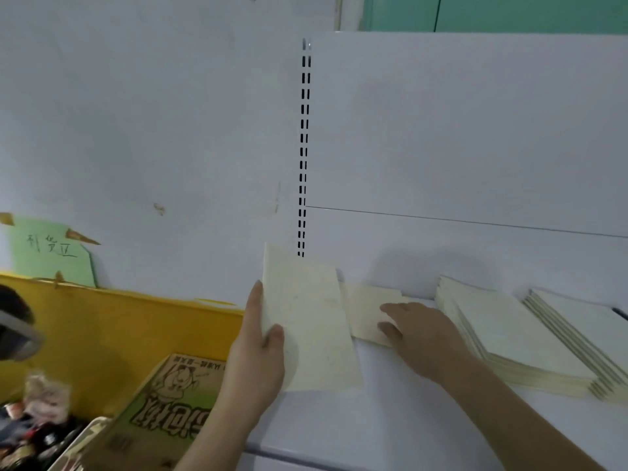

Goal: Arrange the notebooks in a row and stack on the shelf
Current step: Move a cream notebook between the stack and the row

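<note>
Two hands busy — left grip (pixel 263 341) pinches notebook (pixel 306 321) upright; right grip (pixel 413 329) spread flat on notebook pile (pixel 368 311) just beside — stacks (pixel 516 341) on shelf (pixel 390 419) right of it.

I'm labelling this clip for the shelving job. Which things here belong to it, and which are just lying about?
Belongs to the job:
- notebook held tilted in the left hand
- flat notebook under the right hand
- tall stack and second stack
- white shelf

Lying about:
- yellow bin
- cartoon-printed carton
- green paper sign
</note>
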Demonstrator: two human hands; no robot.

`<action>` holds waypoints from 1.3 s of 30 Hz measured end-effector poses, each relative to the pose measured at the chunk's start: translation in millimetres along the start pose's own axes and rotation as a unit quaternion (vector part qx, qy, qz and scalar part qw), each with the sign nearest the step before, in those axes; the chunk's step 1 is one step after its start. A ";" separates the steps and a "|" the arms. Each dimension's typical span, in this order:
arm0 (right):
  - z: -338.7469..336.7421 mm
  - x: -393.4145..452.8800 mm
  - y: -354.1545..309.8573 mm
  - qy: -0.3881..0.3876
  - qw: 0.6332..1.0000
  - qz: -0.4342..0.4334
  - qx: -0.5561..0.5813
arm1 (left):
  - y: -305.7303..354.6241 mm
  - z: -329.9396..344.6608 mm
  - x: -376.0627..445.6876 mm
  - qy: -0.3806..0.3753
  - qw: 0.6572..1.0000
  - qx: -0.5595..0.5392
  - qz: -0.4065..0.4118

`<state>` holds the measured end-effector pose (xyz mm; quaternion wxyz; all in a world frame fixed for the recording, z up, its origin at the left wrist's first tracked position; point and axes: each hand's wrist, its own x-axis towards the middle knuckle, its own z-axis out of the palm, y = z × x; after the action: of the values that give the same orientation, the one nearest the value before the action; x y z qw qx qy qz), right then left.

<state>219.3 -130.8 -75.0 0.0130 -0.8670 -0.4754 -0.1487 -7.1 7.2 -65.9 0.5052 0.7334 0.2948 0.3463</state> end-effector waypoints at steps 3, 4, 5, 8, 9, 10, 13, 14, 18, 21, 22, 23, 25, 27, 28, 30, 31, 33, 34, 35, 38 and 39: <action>9.1 0.0 -8.4 -0.074 0.997 -0.020 0.003 | 1.5 0.7 -3.9 -0.006 1.000 -0.005 -0.012; 13.7 0.2 -8.9 -0.066 0.997 -0.025 -0.017 | 0.7 0.5 -5.0 -0.007 1.000 -0.007 -0.014; 14.9 0.9 -9.5 -0.044 0.998 -0.029 -0.030 | 0.1 -0.5 -5.8 -0.007 1.000 -0.009 -0.013; 6.9 2.1 -9.4 0.035 0.998 -0.035 -0.040 | -0.9 -5.6 -5.0 0.005 1.000 -0.016 -0.014; 0.8 2.2 -9.5 0.061 0.996 -0.026 -0.055 | -1.0 -7.4 -4.1 0.011 1.000 -0.018 -0.015; -6.3 2.5 -9.9 0.090 0.994 -0.011 -0.065 | 0.1 -9.0 -3.8 0.017 1.000 -0.020 -0.013; -31.1 -1.0 -14.7 0.196 0.977 0.078 -0.038 | 3.3 -11.5 -4.5 0.030 0.999 -0.019 0.003; -39.6 -3.2 -18.4 0.235 0.967 0.101 -0.019 | 1.8 -10.7 -3.1 0.034 0.999 -0.016 0.006; -63.2 -18.3 -59.6 0.287 0.946 0.146 0.018 | -2.0 2.4 7.7 0.027 0.999 -0.039 0.000; -51.6 -38.0 -109.8 0.295 0.950 0.091 0.053 | 8.3 21.0 6.5 -0.013 0.996 -0.090 -0.010; -42.5 -42.8 -122.5 0.305 0.948 0.068 0.063 | 13.3 26.1 4.5 -0.029 0.992 -0.121 -0.021; -32.2 -46.0 -130.9 0.308 0.947 0.052 0.075 | 17.5 30.4 3.1 -0.043 0.987 -0.154 -0.030; -12.5 -49.4 -137.8 0.287 0.950 0.039 0.120 | 19.4 35.4 3.6 -0.053 0.979 -0.195 -0.037; -4.9 -53.7 -137.1 0.246 0.953 0.027 0.177 | 21.7 35.9 4.2 -0.048 0.981 -0.189 -0.015; -2.8 -55.9 -135.4 0.232 0.952 0.019 0.197 | 23.1 35.8 4.6 -0.052 0.983 -0.178 0.004; -6.1 -60.4 -127.8 0.227 0.948 0.003 0.224 | 26.6 38.8 5.0 -0.068 0.985 -0.157 0.031; -9.0 -62.9 -122.3 0.230 0.944 -0.003 0.236 | 27.1 41.0 5.7 -0.072 0.985 -0.156 0.035; -11.9 -69.0 -108.5 0.240 0.942 0.014 0.234 | 27.7 43.7 7.0 -0.075 0.982 -0.171 0.035; -13.7 -72.8 -100.5 0.247 0.941 0.046 0.225 | 27.2 45.2 7.4 -0.076 0.981 -0.176 0.039; -17.3 -76.4 -92.2 0.249 0.938 0.093 0.222 | 26.0 47.3 7.6 -0.082 0.980 -0.178 0.045; -33.1 -87.6 -70.3 0.204 0.907 0.225 0.293 | 28.5 56.1 2.8 -0.119 0.974 -0.177 0.070; -38.6 -91.9 -63.7 0.182 0.888 0.253 0.337 | 30.9 62.0 -0.5 -0.130 0.973 -0.177 0.076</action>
<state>110.8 -177.7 -70.5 0.4282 -0.8591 -0.2504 -0.1262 45.2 -36.3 -52.3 0.6333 0.6914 0.1037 0.3319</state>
